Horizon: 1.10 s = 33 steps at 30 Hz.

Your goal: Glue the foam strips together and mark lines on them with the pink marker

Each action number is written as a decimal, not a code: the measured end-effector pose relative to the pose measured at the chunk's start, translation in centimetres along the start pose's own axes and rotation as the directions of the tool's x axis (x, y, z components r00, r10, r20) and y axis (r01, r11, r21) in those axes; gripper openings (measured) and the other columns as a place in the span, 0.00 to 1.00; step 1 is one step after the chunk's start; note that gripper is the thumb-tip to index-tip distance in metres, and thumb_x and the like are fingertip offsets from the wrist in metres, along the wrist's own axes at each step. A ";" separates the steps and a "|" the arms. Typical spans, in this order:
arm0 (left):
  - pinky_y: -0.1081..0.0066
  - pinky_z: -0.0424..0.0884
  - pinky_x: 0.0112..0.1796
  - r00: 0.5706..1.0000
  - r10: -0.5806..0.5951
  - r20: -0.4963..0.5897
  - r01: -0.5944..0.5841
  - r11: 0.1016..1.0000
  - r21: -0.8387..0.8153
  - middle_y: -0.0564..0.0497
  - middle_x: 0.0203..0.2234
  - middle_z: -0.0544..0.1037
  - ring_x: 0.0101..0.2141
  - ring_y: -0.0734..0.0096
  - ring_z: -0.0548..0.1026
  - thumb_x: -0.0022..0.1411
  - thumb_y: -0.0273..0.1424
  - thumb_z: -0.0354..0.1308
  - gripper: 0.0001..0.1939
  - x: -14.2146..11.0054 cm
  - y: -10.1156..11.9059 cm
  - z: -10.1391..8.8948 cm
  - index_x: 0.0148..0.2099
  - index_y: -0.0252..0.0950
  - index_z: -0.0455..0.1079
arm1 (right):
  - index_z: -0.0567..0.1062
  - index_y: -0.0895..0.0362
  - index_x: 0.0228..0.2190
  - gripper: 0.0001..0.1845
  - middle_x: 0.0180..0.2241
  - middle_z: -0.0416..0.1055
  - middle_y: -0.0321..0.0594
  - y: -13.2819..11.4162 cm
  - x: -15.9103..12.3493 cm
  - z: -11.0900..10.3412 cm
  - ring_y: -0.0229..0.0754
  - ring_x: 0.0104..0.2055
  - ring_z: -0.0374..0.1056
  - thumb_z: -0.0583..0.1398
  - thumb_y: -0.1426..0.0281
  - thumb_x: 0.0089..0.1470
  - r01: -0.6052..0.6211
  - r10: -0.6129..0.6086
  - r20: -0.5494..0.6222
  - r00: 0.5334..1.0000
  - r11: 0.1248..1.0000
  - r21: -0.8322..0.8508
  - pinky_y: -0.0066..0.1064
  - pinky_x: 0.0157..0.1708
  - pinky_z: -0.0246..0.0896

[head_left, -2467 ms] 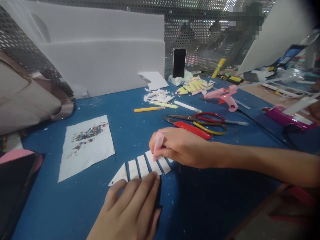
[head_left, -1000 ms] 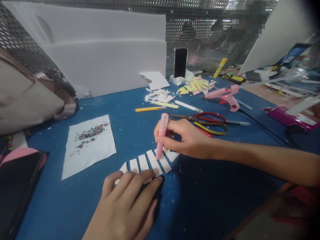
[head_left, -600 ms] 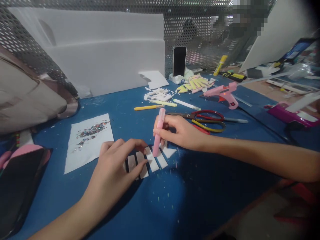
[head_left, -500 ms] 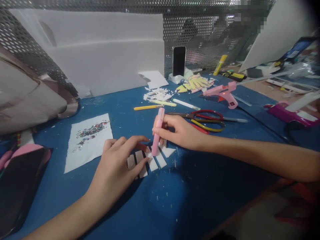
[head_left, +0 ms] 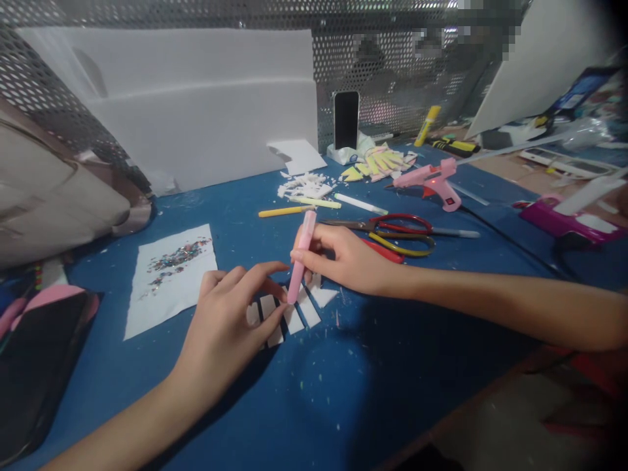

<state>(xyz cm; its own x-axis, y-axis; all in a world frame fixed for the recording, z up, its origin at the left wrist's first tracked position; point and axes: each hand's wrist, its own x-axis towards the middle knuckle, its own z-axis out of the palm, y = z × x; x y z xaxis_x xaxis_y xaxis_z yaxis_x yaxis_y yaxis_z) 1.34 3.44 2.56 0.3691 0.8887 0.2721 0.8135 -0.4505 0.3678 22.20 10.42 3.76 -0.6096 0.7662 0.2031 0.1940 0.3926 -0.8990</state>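
Observation:
My right hand (head_left: 343, 256) grips a pink marker (head_left: 301, 258) between thumb and fingers. The marker slants, its translucent end up and its lower end at the white paper strips (head_left: 294, 319). Several of these strips lie side by side on the blue table (head_left: 235, 418), with narrow dark gaps between them. From the left, my left hand (head_left: 228, 317) rests over the strips, thumb and forefinger apart. Its thumb tip touches a strip close to the marker's lower end. The hand hides part of the strips on the left.
Scissors (head_left: 400, 226), a yellow pen (head_left: 286, 212) and white scraps (head_left: 305, 186) lie behind my right hand. A pink glue gun (head_left: 432, 183) stands further right. To the left are a paper with glittery bits (head_left: 142, 294) and a dark phone (head_left: 42, 373).
Both the pink marker and my right hand have shifted slightly left, the lower end now close to my left thumb. The whole view has also drifted a little. My left hand stays in place.

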 end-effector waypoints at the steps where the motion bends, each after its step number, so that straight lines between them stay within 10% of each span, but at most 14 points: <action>1: 0.61 0.56 0.42 1.000 -0.001 0.000 0.001 1.000 0.002 0.58 0.37 0.79 0.38 0.65 0.72 0.66 0.30 0.57 0.19 0.0 0.0 0.0 0.57 0.47 0.61 | 0.69 0.60 0.35 0.08 0.30 0.73 0.37 -0.1 0.0 0.0 0.36 0.30 0.70 0.58 0.67 0.61 0.001 -0.001 -0.003 1.000 1.000 -0.006 0.27 0.28 0.63; 33: 0.62 0.59 0.42 1.000 0.000 0.015 0.001 0.998 -0.064 0.57 0.35 0.77 0.35 0.69 0.73 0.63 0.23 0.52 0.31 0.1 0.5 0.1 0.65 0.49 0.53 | 0.70 0.60 0.32 0.09 0.27 0.70 0.35 -0.5 -0.3 -0.1 0.35 0.28 0.65 0.58 0.67 0.62 0.102 -0.116 -0.047 0.992 0.965 -0.241 0.27 0.28 0.57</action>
<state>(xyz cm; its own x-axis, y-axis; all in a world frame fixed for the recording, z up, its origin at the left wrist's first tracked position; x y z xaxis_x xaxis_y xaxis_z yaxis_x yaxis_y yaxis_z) 1.82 3.28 2.69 0.3761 0.8897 0.2587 0.7831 -0.4545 0.4244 22.36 10.02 4.16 -0.5914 0.7384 0.3240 0.3102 0.5792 -0.7539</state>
